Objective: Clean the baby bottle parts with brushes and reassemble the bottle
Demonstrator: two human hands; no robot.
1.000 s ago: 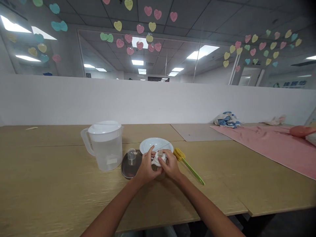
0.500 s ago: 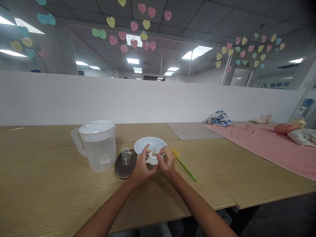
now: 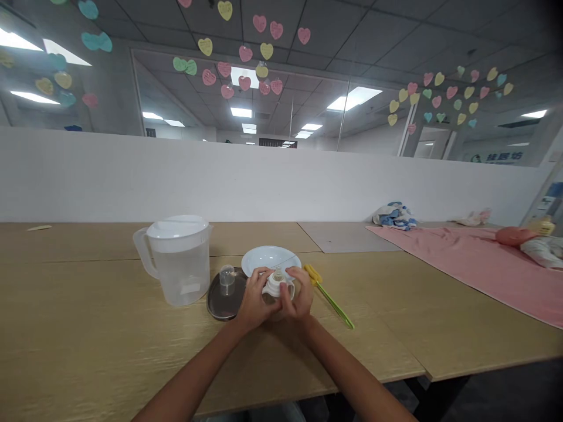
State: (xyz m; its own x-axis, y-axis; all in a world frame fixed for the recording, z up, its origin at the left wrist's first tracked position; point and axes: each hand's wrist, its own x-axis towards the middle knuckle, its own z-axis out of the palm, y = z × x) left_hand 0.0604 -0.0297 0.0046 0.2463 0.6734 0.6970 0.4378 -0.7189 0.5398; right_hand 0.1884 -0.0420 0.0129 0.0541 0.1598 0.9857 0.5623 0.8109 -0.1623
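Between my two hands is a baby bottle [image 3: 274,287] with a white collar, white handles and a clear nipple on top. My left hand [image 3: 256,299] is closed round its left side. On the right side, my right hand [image 3: 299,294] grips it near the handle, thumb against the white collar. The lower part of the bottle is mostly hidden by my fingers. Just behind it lies a white bowl [image 3: 259,255]. To the left, a clear plastic cap [image 3: 227,278] stands on a dark round tray [image 3: 220,305].
A lidded white pitcher [image 3: 185,266] stands left of the tray. A bottle brush [image 3: 332,303] with yellow head and green handle lies to the right. Farther right are a pink cloth [image 3: 461,258], a crumpled blue-and-white cloth [image 3: 394,215] and an orange-red object [image 3: 514,235].
My right hand has shifted its fingers on the bottle, and the right handle now shows. My left fingers have curled closer over the collar. The view has moved slightly.
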